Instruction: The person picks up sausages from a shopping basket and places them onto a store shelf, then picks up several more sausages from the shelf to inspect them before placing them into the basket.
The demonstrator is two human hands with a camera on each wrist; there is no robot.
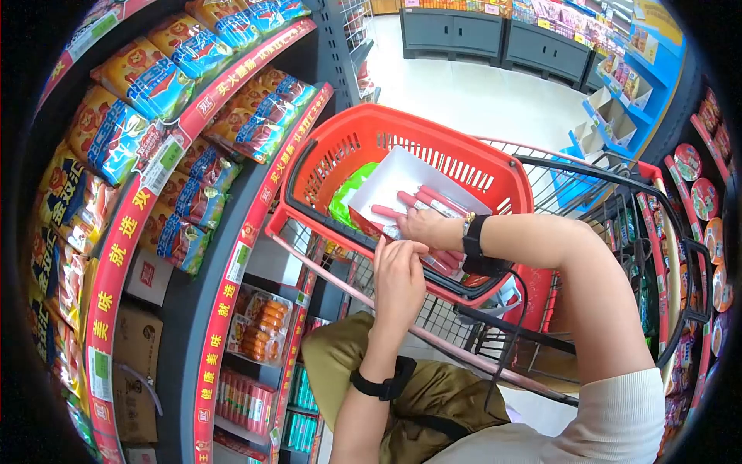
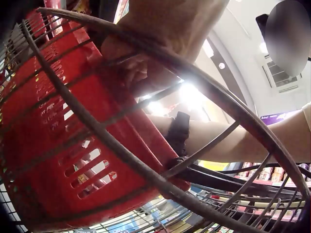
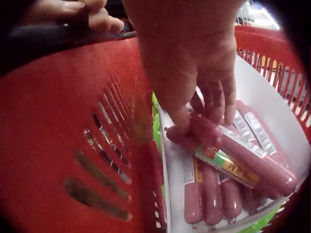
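Inside the red shopping basket [image 1: 332, 143] sits a white open box [image 1: 398, 174] with several pink sausages [image 1: 437, 203] in it. My right hand [image 1: 429, 226] reaches down into the box. In the right wrist view, its thumb and fingers pinch the end of a wrapped ham sausage [image 3: 252, 153] that lies across the others. Other sausages [image 3: 212, 194] with white barcode labels lie beneath and behind it. At the basket's near rim is my left hand [image 1: 399, 271], fingers loosely extended and holding nothing. A bright green package [image 1: 352, 193] shows beside the box.
The basket rests on a wire shopping cart [image 1: 340, 278]; its black handle [image 1: 313, 224] lies along the near side. Shelves with bagged snacks [image 1: 143, 77] curve along the left. More packaged goods [image 1: 715, 201] stand at right, and dark cabinets [image 1: 452, 35] stand across the aisle.
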